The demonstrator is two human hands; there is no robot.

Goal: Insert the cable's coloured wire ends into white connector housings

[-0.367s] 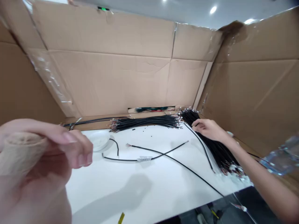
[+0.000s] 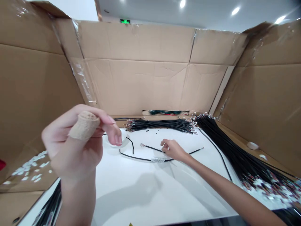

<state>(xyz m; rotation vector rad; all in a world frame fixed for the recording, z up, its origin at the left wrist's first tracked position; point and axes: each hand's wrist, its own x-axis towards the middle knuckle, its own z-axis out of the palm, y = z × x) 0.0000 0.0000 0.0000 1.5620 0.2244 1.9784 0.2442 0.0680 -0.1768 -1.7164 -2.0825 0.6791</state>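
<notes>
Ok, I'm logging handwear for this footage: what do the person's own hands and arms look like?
The left hand has a beige, fabric-like wrap around the thumb tip, slightly crinkled. The right hand shows no wrap. No gloves, sleeves, watch or bracelet are visible on either side.

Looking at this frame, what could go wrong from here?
The right hand is at the cable with bare strands, close to the labelled cable; lifting one might drag the other or crease its label. The splayed strands could catch or bend if brushed. The raised left hand, its thumb wrapped, hides part of the white dish from the camera, so a slip there might go unseen.
</notes>
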